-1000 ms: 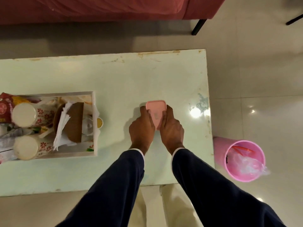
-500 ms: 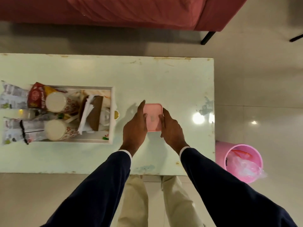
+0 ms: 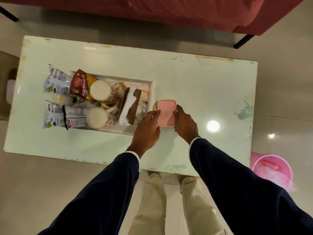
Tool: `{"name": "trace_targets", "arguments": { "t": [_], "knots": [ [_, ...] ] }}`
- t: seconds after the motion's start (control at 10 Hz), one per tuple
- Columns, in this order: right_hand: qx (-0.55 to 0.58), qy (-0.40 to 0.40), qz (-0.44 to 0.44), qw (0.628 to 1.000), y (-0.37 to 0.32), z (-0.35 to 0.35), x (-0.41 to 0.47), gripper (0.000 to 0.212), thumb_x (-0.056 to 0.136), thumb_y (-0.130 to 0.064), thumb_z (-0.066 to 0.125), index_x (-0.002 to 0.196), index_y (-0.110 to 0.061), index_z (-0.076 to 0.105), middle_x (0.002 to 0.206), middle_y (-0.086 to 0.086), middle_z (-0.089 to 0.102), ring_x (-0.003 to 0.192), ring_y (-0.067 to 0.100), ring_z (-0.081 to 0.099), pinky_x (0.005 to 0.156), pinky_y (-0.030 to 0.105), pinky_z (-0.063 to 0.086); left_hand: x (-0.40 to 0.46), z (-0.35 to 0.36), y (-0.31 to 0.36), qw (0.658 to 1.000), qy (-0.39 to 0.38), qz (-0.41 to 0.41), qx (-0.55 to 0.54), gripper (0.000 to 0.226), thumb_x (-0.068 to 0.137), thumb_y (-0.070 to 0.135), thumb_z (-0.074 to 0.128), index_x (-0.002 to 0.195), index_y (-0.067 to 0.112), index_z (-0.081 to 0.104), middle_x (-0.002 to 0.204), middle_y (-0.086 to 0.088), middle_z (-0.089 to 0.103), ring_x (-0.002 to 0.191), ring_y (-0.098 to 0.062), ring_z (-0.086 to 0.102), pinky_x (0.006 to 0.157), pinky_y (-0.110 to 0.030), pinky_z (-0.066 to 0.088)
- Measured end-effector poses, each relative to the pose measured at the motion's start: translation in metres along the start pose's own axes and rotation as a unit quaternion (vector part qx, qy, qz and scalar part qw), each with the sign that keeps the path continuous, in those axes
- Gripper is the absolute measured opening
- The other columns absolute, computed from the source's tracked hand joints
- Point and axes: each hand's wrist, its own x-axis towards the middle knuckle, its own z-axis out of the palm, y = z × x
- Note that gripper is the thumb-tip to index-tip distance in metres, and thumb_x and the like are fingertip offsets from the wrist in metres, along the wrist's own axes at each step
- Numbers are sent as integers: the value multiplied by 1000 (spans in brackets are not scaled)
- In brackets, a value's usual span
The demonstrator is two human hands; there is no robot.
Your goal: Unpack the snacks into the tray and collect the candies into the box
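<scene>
While snack packets [image 3: 57, 85] still lay sealed across the left end of the white tray [image 3: 151, 92], beside two cups [image 3: 101, 90], the unpacking looked unfinished. Just right of the tray, a small pink box [image 3: 166, 112] with rounded corners sat lidded on the table [image 3: 203, 85]. Both hands gripped it, left hand [image 3: 147, 129] and right hand [image 3: 185, 123] clasping opposite sides. No loose candies showed.
</scene>
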Motion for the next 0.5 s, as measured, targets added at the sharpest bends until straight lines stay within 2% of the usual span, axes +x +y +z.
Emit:
{"name": "trace_targets", "arguments": {
  "t": [0.1, 0.2, 0.3, 0.4, 0.5],
  "knots": [
    [14, 8, 11, 1000, -6, 8, 1, 34, 108, -35, 26, 137, -23, 39, 102, 16, 72, 90, 40, 70, 88, 51, 57, -6, -1, -13, 993, -14, 31, 114, 70, 100, 22, 54, 161, 19, 19, 163, -4, 27, 145, -31, 34, 111, -50, 42],
    [58, 8, 39, 997, -10, 10, 1, 36, 109, -36, 26, 139, -23, 40, 105, 19, 71, 89, 42, 70, 88, 53, 57, -7, -3, -21, 989, -43, 41, 135, 78, 98, 21, 54, 163, 24, 11, 168, 1, 18, 143, -33, 34, 111, -53, 41],
    [103, -14, 60, 993, -14, 6, -2, 38, 108, -34, 32, 141, -20, 40, 104, 20, 71, 83, 39, 72, 86, 54, 58, -5, -10, -25, 993, -107, 29, 30, 82, 97, 13, 53, 164, 25, 7, 171, 5, 8, 147, -35, 29, 114, -54, 36],
    [73, -21, 91, 993, -22, 0, -14, 50, 106, -43, 38, 149, -19, 31, 119, 22, 68, 102, 42, 68, 94, 52, 55, -6, -25, -22, 992, -111, 55, -17, 79, 97, 10, 52, 164, 19, 10, 172, 3, 6, 154, -29, 23, 118, -52, 34],
    [-23, 30, 86, 996, -28, -4, -29, 59, 104, -48, 41, 151, -15, 29, 134, 18, 61, 118, 42, 61, 92, 46, 49, -11, -44, -23, 996, -41, 74, 39, 72, 96, 13, 55, 161, 18, 23, 170, -1, 17, 154, -30, 20, 124, -50, 25]
  ]
}}
